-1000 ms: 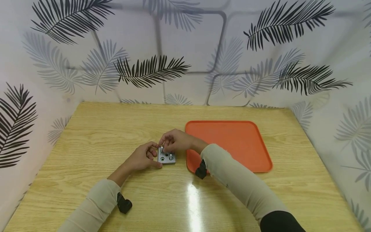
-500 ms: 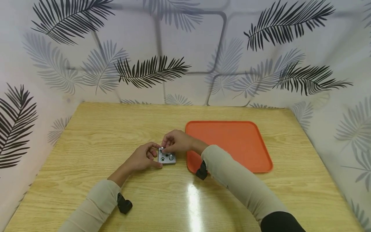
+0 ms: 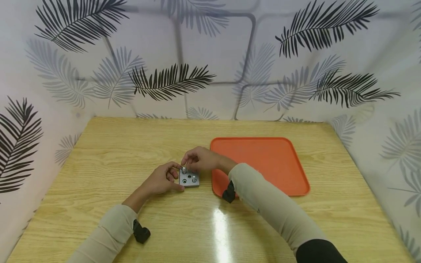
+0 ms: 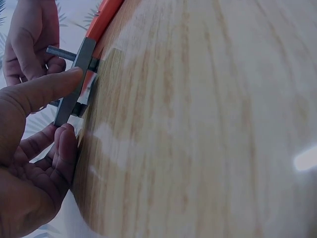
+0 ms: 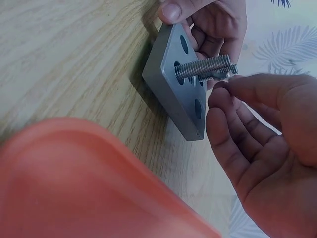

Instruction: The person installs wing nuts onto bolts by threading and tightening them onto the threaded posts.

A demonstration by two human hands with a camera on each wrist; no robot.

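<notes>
A grey metal plate (image 3: 189, 183) with round holes has two threaded bolts standing up through it; the left wrist view shows their heads (image 4: 79, 109) under the plate. My left hand (image 3: 162, 178) grips the plate's left side, thumb (image 4: 64, 82) on the near edge and fingers at the far one. One bolt (image 5: 203, 68) rises at the plate's near right with no hand on it. At the other bolt (image 3: 184, 170), in the far left corner, my right hand (image 3: 201, 159) has curled thumb and fingertips pinching near its top. A small shiny piece there is partly hidden by the fingertips.
An orange-red tray (image 3: 263, 140) lies on the wooden table (image 3: 131, 138) to the right, with my right forearm passing over its near left corner. Leaf-patterned cloth (image 3: 204, 95) stands behind the table.
My right thumb and fingertips have shifted round the far-left bolt: the thumb came forward past it, then drew back, baring its top. The left hand and the plate have stayed in place.
</notes>
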